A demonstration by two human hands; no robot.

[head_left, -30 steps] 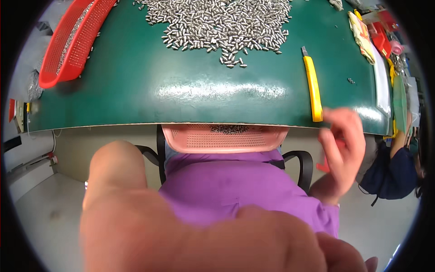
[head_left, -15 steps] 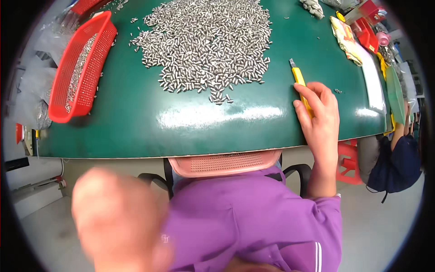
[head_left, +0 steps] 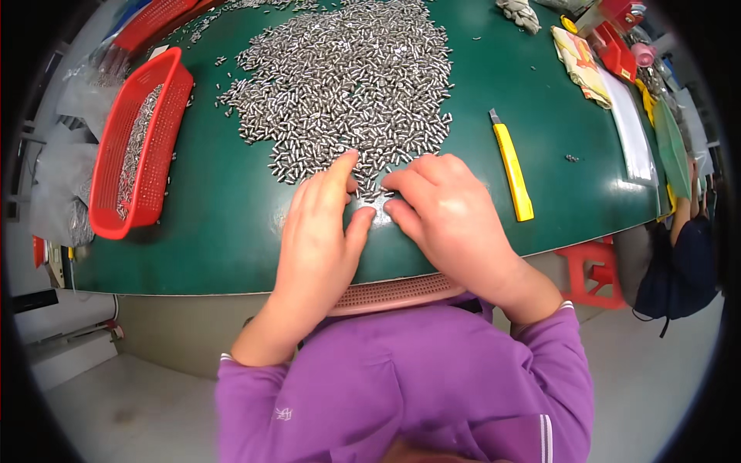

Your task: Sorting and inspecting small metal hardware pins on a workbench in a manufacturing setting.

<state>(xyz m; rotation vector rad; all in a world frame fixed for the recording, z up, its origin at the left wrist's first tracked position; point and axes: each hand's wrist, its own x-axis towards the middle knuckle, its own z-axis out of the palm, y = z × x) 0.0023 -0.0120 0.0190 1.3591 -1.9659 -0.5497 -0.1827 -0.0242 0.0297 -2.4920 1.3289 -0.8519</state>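
A broad heap of small silvery metal pins [head_left: 347,85] lies on the green tabletop [head_left: 208,231]. At its near tip, my left hand [head_left: 316,231] touches the pins with its index finger, the thumb held apart. Facing it from the right, my right hand [head_left: 451,216] has bent fingers, with its index fingertip beside the pins and a gap to the thumb. A few pins lie between the two hands; neither hand visibly grips one. To the right, a yellow utility knife [head_left: 512,170] rests on the table, its blade pointing away from me.
On the left stands a red perforated basket [head_left: 104,185] partly filled with pins. A pink basket [head_left: 401,295] sits below the table's front edge. Cloth [head_left: 580,65], red bins [head_left: 614,54] and white sheets [head_left: 629,131] line the right side. Another person [head_left: 679,266] is at far right.
My right hand has let go of the utility knife and moved left to the pins. My left hand has come up from below the table edge to the heap's near tip.
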